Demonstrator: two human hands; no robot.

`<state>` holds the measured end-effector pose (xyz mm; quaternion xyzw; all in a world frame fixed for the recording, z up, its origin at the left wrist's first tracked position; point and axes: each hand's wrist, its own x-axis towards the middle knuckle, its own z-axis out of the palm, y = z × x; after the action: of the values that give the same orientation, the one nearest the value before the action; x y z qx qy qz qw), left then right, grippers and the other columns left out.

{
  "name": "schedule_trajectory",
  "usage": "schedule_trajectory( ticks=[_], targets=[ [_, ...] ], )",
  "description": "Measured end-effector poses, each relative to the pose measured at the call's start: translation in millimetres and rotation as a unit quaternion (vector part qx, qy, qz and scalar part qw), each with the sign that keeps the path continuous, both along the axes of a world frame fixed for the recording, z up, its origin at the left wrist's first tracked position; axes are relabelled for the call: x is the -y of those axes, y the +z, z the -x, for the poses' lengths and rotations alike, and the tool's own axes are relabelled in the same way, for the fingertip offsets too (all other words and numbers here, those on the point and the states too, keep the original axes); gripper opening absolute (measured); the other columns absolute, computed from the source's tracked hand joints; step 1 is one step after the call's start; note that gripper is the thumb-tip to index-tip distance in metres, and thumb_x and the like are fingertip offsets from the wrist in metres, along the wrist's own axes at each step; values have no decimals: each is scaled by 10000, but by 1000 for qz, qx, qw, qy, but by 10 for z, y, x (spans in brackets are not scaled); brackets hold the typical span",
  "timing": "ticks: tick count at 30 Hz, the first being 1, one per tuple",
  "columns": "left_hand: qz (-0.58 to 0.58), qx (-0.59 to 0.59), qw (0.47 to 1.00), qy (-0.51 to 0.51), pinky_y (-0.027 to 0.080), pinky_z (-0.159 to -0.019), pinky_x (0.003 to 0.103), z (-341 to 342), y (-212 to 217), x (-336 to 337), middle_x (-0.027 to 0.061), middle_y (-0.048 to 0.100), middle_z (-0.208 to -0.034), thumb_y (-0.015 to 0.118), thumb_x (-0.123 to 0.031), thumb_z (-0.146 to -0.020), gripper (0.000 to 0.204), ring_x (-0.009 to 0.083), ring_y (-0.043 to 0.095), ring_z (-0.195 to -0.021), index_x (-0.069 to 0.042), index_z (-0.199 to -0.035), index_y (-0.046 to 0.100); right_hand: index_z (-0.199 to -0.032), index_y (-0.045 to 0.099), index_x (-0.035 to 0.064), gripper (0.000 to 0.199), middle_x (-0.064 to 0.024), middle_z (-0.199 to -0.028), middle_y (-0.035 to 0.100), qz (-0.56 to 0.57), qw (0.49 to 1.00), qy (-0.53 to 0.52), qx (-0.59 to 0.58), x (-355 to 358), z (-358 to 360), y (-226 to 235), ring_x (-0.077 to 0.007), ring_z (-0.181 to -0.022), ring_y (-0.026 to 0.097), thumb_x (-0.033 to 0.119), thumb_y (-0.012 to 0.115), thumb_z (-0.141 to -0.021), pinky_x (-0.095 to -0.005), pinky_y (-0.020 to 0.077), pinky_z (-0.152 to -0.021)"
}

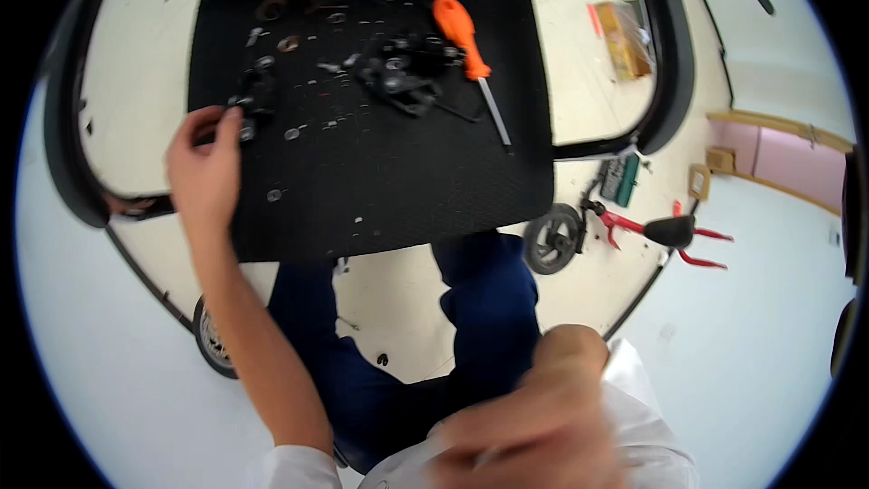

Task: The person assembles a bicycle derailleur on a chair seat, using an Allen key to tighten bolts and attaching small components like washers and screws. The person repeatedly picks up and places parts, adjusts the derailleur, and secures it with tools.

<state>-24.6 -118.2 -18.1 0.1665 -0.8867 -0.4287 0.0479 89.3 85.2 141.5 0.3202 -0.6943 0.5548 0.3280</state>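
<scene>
On the black mat's (380, 181) far left, left hand (204, 172) pinches a small metal part (246, 129); right hand (534, 435) blurs near, grip unclear.

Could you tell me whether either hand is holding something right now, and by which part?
The left hand grips a small black part at the mat's left edge; where exactly it grips is hidden. The right hand is blurred, so nothing can be told.

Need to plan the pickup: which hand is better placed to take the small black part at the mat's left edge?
Left. The left hand is already on the black mat, fingers at the small black part. The right hand is blurred, low and close to the camera, away from the mat.
</scene>
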Motion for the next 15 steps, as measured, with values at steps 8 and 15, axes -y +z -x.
schedule_trajectory(
  ticks=[8, 15],
  targets=[
    [-17, 23, 1000, -11, 488, -649, 278, -43, 159, -218, 102, 695, -869, 686, -228, -882, 273, 135, 621, -644, 18, -996, 653, -764, 551, 76, 136, -61, -694, 542, -262, 918, 175, 241, -431, 211, -172, -218, -582, 527, 104, 680, -732, -299, 397, -483],
    [-81, 37, 995, 45, 501, -644, 265, -109, 216, -155, 118, 703, -874, 701, -171, -851, 260, 133, 641, -661, 36, -1002, 651, -882, 606, -12, 156, -143, -798, 617, -341, 868, -14, 361, -133, 1416, -1079, -308, -748, 626, 78, 709, -807, -374, 502, -676]
  ],
)
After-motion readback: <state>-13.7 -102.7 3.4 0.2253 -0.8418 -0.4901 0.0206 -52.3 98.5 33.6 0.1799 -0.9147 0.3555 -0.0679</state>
